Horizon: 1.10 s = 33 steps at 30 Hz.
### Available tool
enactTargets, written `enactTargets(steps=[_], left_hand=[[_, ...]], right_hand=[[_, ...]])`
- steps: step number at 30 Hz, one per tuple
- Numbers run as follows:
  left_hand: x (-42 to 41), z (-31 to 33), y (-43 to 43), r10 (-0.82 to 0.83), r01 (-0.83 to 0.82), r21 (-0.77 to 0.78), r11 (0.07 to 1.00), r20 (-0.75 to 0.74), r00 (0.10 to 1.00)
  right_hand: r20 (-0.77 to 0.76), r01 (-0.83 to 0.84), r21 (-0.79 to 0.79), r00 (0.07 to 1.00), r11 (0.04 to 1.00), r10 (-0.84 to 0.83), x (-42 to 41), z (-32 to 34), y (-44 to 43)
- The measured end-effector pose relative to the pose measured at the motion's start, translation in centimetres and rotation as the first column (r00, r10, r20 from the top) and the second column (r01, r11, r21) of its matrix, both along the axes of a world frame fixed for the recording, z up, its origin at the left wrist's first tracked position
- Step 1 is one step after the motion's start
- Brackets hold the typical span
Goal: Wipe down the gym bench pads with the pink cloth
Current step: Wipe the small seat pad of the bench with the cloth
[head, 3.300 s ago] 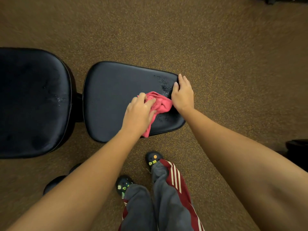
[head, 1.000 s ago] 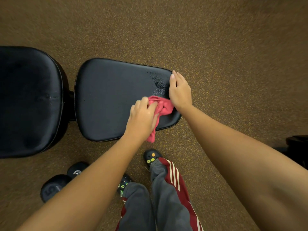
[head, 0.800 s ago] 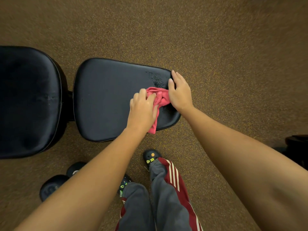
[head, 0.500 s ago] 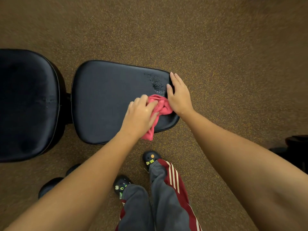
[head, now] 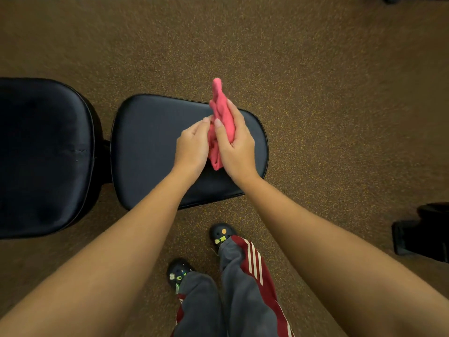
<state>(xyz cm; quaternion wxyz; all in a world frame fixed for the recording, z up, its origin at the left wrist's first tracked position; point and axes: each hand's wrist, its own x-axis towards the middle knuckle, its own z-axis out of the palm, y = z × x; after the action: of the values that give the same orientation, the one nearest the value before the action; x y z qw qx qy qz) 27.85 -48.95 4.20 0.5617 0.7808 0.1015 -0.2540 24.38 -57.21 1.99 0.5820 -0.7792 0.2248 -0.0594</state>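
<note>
On the left we see a big black pad (head: 43, 154). Just beside it is a small black pad (head: 150, 147). Over the small pad, the left hand (head: 193, 147) bends its fingers (head: 204, 122) and pinches the side of the pink cloth (head: 222, 113). The cloth is bunched up long and thin between both hands. Its top end pokes past the pad's far edge. The right hand (head: 237, 147) wraps its thumb and fingers round the cloth. Far right, a black thing (head: 422, 232) sits on the brown floor (head: 315, 93).
</note>
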Motion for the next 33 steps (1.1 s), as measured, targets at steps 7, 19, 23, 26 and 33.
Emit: enactTargets(steps=[7,19,23,26,33], left_hand=[[-0.4,-3.8,5.3,-0.548,0.297,0.760,0.578,0.092,0.831],[-0.3,-4.8,6.1,-0.633,0.383,0.848,0.366,-0.074,0.770],[-0.4,-4.9,6.2,-0.644,0.386,0.853,0.352,-0.078,0.761],[-0.3,-4.9,6.1,-0.648,0.382,0.858,0.342,-0.079,0.757],[-0.1,-4.8,6.2,-0.659,0.389,0.853,0.348,-0.072,0.749]], right_hand=[[-0.080,-0.105,-0.337,0.993,0.936,0.082,1.1,-1.2,-4.3],[-0.465,-0.546,-0.656,0.836,0.522,0.291,4.6,-2.5,-2.5],[-0.448,-0.554,-0.680,0.832,0.480,0.327,1.9,-2.7,-1.6],[-0.425,-0.533,-0.704,0.845,0.469,0.324,-0.3,-3.3,-1.6],[-0.451,-0.470,-0.710,0.876,0.525,0.173,2.5,-3.0,-3.0]])
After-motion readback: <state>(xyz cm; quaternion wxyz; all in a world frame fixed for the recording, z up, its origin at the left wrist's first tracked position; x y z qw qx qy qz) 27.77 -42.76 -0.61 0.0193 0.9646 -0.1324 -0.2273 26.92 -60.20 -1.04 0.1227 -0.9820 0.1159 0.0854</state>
